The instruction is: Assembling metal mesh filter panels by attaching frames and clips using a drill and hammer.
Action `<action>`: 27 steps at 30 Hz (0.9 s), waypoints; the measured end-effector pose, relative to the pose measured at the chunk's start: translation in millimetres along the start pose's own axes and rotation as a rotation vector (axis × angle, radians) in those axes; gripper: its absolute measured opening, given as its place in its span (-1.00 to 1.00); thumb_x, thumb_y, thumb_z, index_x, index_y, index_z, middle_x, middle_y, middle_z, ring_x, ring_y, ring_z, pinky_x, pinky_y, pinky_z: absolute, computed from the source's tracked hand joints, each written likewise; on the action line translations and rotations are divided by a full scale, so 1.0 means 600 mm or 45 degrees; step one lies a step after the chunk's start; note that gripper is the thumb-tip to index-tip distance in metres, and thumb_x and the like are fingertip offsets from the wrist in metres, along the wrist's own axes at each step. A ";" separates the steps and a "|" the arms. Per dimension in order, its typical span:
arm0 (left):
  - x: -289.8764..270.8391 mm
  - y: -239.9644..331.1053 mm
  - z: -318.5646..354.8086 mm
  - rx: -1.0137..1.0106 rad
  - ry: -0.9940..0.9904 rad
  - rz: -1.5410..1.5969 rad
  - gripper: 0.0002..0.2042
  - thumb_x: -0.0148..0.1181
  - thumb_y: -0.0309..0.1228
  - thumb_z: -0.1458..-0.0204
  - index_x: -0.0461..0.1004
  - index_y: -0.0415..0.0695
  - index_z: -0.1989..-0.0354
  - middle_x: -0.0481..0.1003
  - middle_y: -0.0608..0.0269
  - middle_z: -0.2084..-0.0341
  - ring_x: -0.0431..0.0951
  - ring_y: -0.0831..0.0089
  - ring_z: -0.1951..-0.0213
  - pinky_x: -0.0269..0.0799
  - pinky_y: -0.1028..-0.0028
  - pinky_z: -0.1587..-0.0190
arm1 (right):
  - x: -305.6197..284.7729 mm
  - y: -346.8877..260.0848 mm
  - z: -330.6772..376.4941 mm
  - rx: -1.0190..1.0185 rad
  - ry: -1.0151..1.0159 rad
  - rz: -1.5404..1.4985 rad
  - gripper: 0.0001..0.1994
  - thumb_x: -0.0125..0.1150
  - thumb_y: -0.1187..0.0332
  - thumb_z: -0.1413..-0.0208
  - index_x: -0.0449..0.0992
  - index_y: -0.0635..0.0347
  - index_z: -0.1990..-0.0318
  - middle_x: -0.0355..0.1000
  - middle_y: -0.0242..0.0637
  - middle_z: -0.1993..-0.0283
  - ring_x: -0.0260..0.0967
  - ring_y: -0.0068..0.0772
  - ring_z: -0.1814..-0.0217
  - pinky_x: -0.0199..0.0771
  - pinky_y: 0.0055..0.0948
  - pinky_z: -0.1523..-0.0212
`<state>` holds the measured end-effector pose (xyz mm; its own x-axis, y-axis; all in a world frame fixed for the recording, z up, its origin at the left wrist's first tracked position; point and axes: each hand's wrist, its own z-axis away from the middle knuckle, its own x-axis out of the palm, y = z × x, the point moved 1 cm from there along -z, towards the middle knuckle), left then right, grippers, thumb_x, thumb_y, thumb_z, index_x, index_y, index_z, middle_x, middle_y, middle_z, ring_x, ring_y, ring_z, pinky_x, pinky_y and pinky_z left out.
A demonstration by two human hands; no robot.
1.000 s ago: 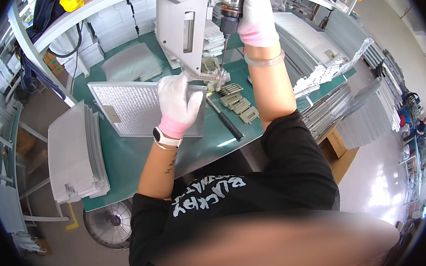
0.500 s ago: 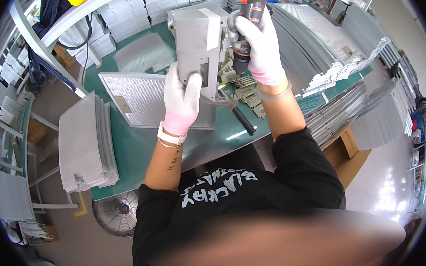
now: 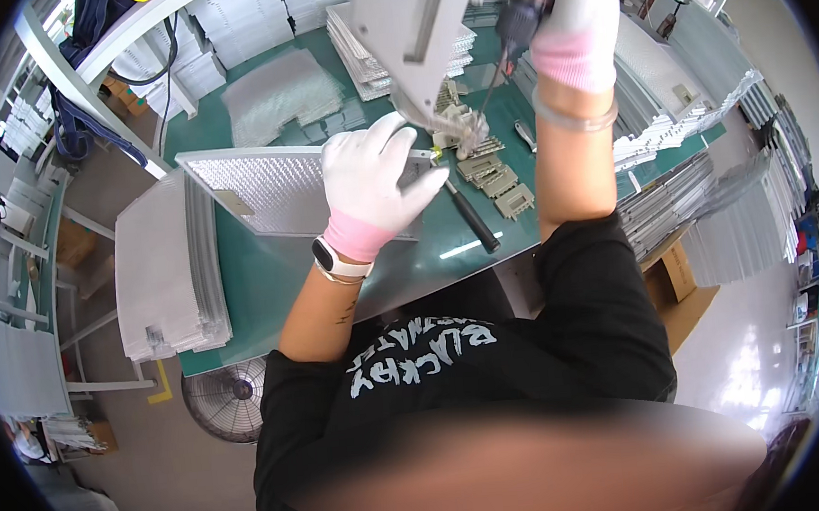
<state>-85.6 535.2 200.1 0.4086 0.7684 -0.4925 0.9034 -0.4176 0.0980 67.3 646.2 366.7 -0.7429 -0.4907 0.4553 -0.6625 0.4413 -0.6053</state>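
Note:
My left hand (image 3: 371, 177), in a white glove with a pink cuff, is empty with its fingers spread. It is over the right part of a framed silver mesh panel (image 3: 277, 189). My right hand (image 3: 583, 15), gloved alike, is raised at the top edge, wrapped round a power screwdriver (image 3: 520, 25); the tool's upper part is out of view. Left of the screwdriver hangs a grey box-shaped unit (image 3: 414, 42), blurred by motion and clear of my left hand. Several beige plastic pieces (image 3: 494, 178) lie below, beside a black-handled tool (image 3: 473, 218).
Stacked pale panels (image 3: 168, 263) stand at the green table's left edge. Loose mesh sheets (image 3: 280, 98) lie farther back, near a white stack (image 3: 357, 50). More panels (image 3: 683, 94) are piled at the right. A floor fan (image 3: 234, 401) sits below the table.
My left hand has let go of the grey unit and opened. My right hand has lifted the power screwdriver up and to the right, and the grey unit has risen too.

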 end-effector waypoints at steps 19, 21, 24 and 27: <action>0.027 -0.007 0.003 -0.065 0.168 0.028 -0.82 0.36 -0.29 0.35 0.45 0.04 0.61 0.38 0.35 0.65 0.44 0.27 0.53 0.30 0.24 0.40 | 0.014 0.099 -0.019 0.205 -0.172 -0.090 -0.80 0.18 0.25 -0.28 0.52 0.16 0.09 0.52 -0.40 0.28 0.47 -0.58 0.33 0.49 -0.59 0.34; 0.027 -0.010 0.006 -0.051 0.191 0.034 -0.83 0.35 -0.28 0.34 0.48 0.04 0.57 0.38 0.35 0.65 0.43 0.29 0.54 0.30 0.25 0.39 | 0.019 0.108 -0.012 0.203 -0.020 -0.460 -0.73 0.13 0.20 -0.31 0.52 0.13 -0.04 0.57 -0.33 0.11 0.54 -0.40 0.12 0.59 -0.36 0.11; 0.027 -0.008 0.009 -0.036 0.239 0.053 -0.81 0.35 -0.27 0.33 0.53 0.02 0.50 0.36 0.36 0.64 0.41 0.31 0.55 0.29 0.27 0.38 | 0.021 0.107 0.000 0.281 -0.101 -0.479 -0.65 0.11 0.15 -0.31 0.50 0.10 -0.12 0.56 -0.29 -0.03 0.53 -0.28 -0.04 0.56 -0.18 -0.08; 0.027 -0.013 0.013 -0.038 0.249 0.082 -0.77 0.34 -0.25 0.33 0.55 -0.03 0.46 0.36 0.36 0.62 0.40 0.32 0.54 0.27 0.29 0.38 | 0.041 0.121 0.024 0.329 -0.148 -0.570 -0.65 0.11 0.14 -0.31 0.49 0.10 -0.13 0.56 -0.29 -0.04 0.53 -0.28 -0.05 0.56 -0.18 -0.08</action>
<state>-86.8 547.3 184.8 0.4804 0.8214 -0.3074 0.8769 -0.4563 0.1511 2.1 655.2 324.5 -0.3675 -0.6752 0.6396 -0.8563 -0.0227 -0.5160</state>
